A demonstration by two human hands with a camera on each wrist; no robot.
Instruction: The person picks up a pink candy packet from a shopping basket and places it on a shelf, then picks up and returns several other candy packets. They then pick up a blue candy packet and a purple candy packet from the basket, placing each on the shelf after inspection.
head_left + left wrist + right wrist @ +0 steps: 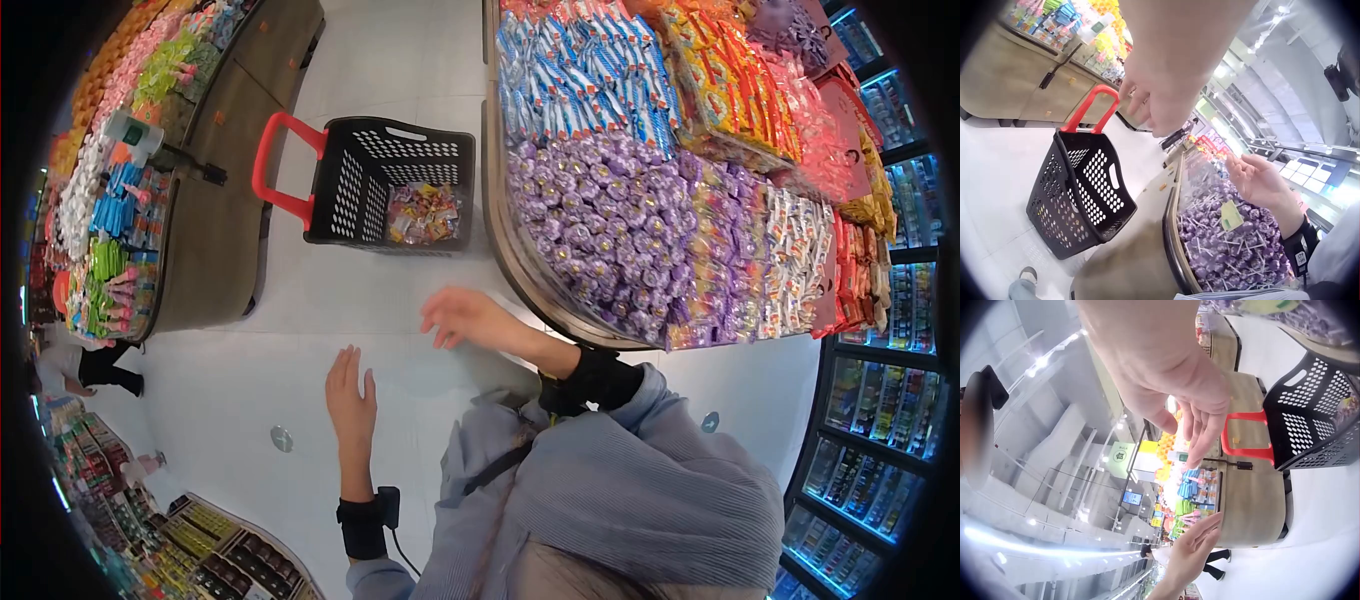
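Observation:
Both hands hover in the air before the body and hold nothing. In the head view the left hand [352,400] points forward with its fingers nearly straight and the thumb apart. To its right the right hand [475,320] hangs palm down, fingers loosely bent, near the rounded corner of a candy counter [520,250]. Ahead of both hands a black perforated shopping basket [350,190] with a red handle [262,170] stands on the floor. Wrapped sweets [425,213] lie in its bottom. In the left wrist view the basket [1079,194] appears upright beside the counter.
Purple-wrapped lollipops [600,220], blue-and-white packets [585,80] and orange bags [725,80] fill the right counter. A wooden display stand [215,200] bounds the aisle on the left. Lit shelves [870,400] rise at far right. Another person [90,370] is at far left.

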